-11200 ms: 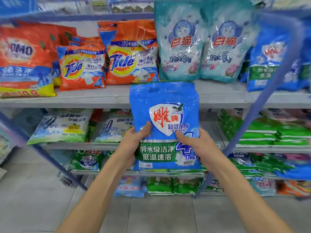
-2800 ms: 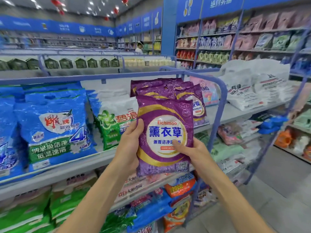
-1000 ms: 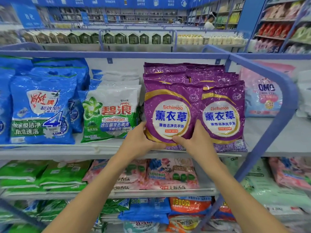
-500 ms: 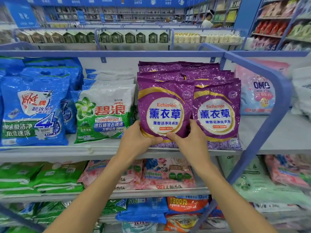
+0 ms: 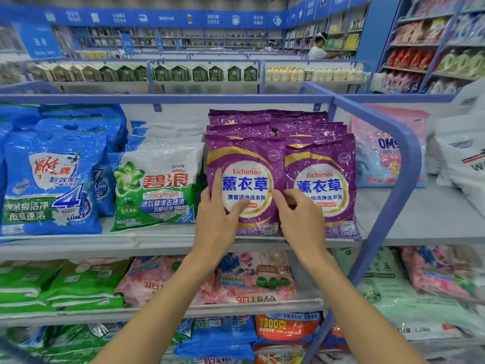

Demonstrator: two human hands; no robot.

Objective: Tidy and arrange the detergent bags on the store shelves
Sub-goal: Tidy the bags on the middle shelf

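Note:
A purple Eichimoo detergent bag (image 5: pixel 245 164) stands upright at the front of the top shelf (image 5: pixel 162 239), side by side with a second purple bag (image 5: pixel 324 166). More purple bags are stacked behind them. My left hand (image 5: pixel 217 219) presses on the lower left of the front bag with straight fingers, the index finger pointing up. My right hand (image 5: pixel 301 222) is at that bag's right edge. Its thumb lies on the bag's face and its bent fingers sit at the seam between the two bags, pinching the edge.
A green-white Ariel bag (image 5: pixel 157 187) and blue bags (image 5: pixel 49 179) stand to the left, and a pink OMO bag (image 5: pixel 385 158) to the right behind a blue frame post (image 5: pixel 401 179). Lower shelves hold pink, green and orange bags. A person stands far back.
Both hands have let go of the purple bag's bottom corners and moved up onto its face. The bag now rests on the shelf beside its twin.

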